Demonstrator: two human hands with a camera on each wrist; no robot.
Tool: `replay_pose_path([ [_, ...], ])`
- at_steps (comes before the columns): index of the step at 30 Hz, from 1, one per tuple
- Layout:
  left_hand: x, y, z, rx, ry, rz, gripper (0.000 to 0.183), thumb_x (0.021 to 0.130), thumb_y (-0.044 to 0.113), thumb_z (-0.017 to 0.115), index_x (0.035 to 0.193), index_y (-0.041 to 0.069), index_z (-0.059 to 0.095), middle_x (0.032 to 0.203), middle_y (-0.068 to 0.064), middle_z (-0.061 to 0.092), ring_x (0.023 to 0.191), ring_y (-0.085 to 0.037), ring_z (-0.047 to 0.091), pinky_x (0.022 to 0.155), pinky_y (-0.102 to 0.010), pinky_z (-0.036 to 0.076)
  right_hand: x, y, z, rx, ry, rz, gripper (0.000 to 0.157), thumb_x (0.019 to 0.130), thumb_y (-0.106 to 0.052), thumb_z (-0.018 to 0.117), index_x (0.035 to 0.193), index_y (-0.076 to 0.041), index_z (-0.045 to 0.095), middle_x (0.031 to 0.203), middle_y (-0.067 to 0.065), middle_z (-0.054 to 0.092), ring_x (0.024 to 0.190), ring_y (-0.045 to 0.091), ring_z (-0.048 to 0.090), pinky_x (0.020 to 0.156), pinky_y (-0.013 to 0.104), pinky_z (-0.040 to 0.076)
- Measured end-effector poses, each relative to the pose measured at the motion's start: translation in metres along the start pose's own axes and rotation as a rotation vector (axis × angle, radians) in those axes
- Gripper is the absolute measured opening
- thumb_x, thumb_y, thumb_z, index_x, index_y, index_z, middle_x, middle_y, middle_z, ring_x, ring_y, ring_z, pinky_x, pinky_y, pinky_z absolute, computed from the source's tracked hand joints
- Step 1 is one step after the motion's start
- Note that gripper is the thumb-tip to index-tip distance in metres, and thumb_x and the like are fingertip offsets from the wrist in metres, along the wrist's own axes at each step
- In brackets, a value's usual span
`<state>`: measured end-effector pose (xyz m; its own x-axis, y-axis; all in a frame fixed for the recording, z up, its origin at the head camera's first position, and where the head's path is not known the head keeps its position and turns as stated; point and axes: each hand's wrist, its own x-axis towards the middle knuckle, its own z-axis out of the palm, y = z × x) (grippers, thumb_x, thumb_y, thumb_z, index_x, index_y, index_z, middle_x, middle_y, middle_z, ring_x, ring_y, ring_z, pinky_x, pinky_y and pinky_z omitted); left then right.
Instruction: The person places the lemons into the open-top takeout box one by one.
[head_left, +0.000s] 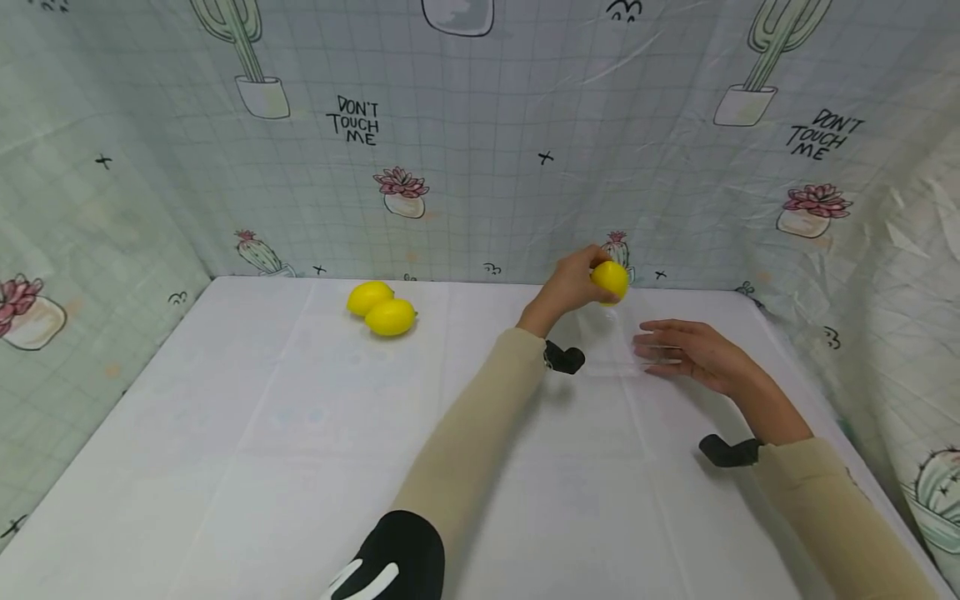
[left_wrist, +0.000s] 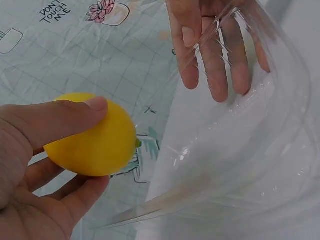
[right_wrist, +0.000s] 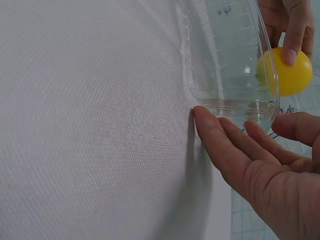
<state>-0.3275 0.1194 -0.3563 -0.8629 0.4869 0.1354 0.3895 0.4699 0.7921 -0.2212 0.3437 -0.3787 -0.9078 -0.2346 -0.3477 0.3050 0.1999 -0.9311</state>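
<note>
My left hand (head_left: 564, 292) grips a yellow lemon (head_left: 611, 282), thumb on one side and fingers on the other, as the left wrist view shows. This lemon (left_wrist: 95, 142) is held up near a clear plastic container (right_wrist: 227, 60) that stands on the white table. In the head view the container is see-through and hard to make out. My right hand (head_left: 701, 354) is at the container's right side, its fingers (right_wrist: 220, 140) fairly straight against or close beside the wall. Its thumb lies near the rim; firm contact is hard to tell.
Two more lemons, one behind (head_left: 369, 297) and one in front (head_left: 391, 317), lie touching each other toward the table's back left. A patterned cloth (head_left: 480, 167) hangs behind the white table (head_left: 300, 467) and along its sides.
</note>
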Motion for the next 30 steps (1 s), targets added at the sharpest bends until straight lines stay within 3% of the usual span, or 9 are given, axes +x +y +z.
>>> replay_pose_path([
  [7,0.002,-0.003,0.004,0.028,-0.012,-0.012,0.056,0.086,0.017,0.084,0.136,0.01,0.059,0.134,-0.003,0.062,0.12,-0.017,0.057,0.102,-0.026,0.05,-0.002,-0.001,0.004,-0.01,-0.025,-0.017,0.053,0.112,-0.014,0.038,0.157,0.006,0.021,0.158,0.032,0.03,0.12,0.018,0.065,0.099,0.042,0.054],
  [17,-0.001,0.001,0.001,-0.059,0.024,-0.04,0.041,0.094,0.018,0.075,0.132,0.009,0.062,0.13,-0.003,0.066,0.115,-0.017,0.064,0.094,-0.022,0.054,-0.002,-0.001,0.007,0.034,-0.021,-0.038,0.059,0.11,-0.016,0.046,0.158,0.007,0.019,0.156,0.029,0.036,0.124,0.022,0.062,0.1,0.047,0.051],
  [23,-0.012,-0.002,-0.018,-0.04,0.018,-0.02,0.044,0.096,0.02,0.073,0.137,0.01,0.059,0.134,-0.004,0.063,0.12,-0.019,0.061,0.097,-0.024,0.053,0.0,-0.001,0.008,0.048,-0.012,-0.032,0.06,0.11,-0.017,0.044,0.159,0.006,0.017,0.159,0.029,0.029,0.127,0.024,0.061,0.1,0.046,0.052],
  [30,-0.028,-0.011,-0.057,0.028,0.011,0.076,0.043,0.096,0.017,0.072,0.136,0.008,0.058,0.136,-0.009,0.061,0.122,-0.025,0.06,0.099,-0.025,0.051,0.002,-0.001,0.009,0.014,0.007,-0.032,0.064,0.11,-0.018,0.047,0.159,0.005,0.013,0.162,0.03,0.024,0.122,0.019,0.064,0.099,0.042,0.053],
])
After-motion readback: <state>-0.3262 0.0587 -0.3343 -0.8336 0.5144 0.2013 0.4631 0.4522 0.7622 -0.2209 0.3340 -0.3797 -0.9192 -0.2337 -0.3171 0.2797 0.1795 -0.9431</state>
